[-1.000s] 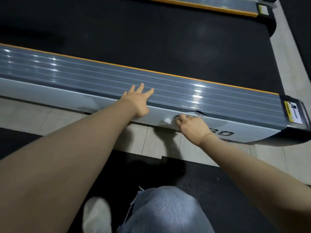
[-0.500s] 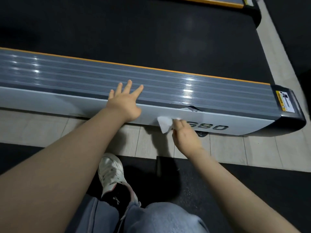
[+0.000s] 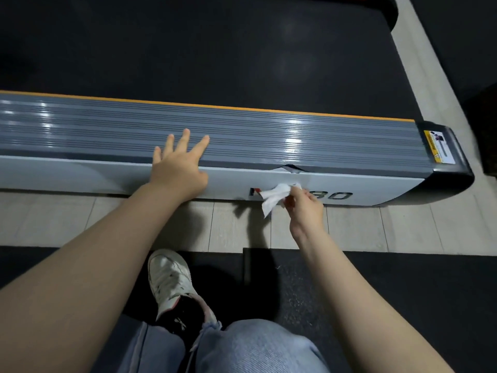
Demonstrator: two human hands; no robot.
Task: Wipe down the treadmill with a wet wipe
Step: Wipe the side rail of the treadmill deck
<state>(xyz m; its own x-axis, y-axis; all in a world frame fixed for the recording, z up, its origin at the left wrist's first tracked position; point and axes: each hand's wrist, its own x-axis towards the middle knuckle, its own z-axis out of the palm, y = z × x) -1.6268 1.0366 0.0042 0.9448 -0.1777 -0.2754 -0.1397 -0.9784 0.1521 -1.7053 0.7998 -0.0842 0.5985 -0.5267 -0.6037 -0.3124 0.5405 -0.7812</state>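
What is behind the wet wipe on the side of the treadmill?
Behind the wet wipe, pinched by the right hand, is the treadmill's light grey side panel with dark lettering. Only "80" shows; the middle characters are covered.

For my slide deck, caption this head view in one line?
Right hand wipes grey treadmill side rail with crumpled white wet wipe; left hand braces.

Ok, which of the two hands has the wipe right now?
The right hand pinches the white wet wipe at the treadmill's pale side panel. The left hand lies flat, fingers spread, on the grey ribbed rail, holding nothing.

Gym: treadmill [image 3: 242,141], rubber floor mats [image 3: 403,278]
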